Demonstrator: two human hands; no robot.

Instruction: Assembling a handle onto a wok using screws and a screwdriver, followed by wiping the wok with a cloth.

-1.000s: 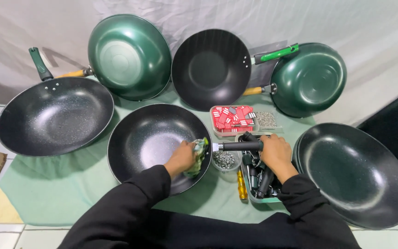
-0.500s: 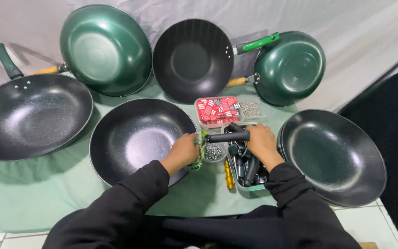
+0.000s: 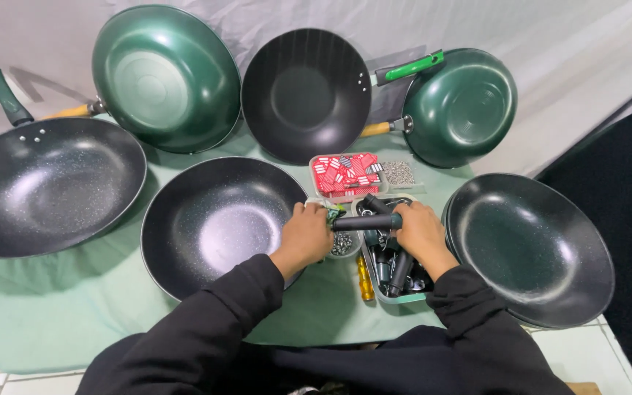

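From the head camera, the left hand [image 3: 307, 235] rests at the right rim of the handle-less black pan [image 3: 217, 223] in the middle of the counter [image 3: 53, 307], its fingers closed around a small green fitting [image 3: 334, 215] at that rim. The right hand [image 3: 420, 232] has its fingers wrapped round a dark pan handle [image 3: 367, 222], held level and pointed at the fitting, the two touching or very nearly so; the knuckles hide the joint, so whether the handle is seated I cannot tell. Directly beneath the hands sit a tray of spare dark handles [image 3: 396, 271], a small dish of screws [image 3: 343, 243] and a red-filled box [image 3: 345, 175], with a yellow-handled screwdriver [image 3: 364, 278] lying just beside the tray. The risk, as I judge it, lies in alignment: if the handle meets the fitting at a tilt it could slip off and drop into the tray, or knock the screw dish and scatter its contents. The pan is steadied only by the left hand, so a push from the right could slide it on the green cloth toward the large speckled pan [image 3: 45, 186].
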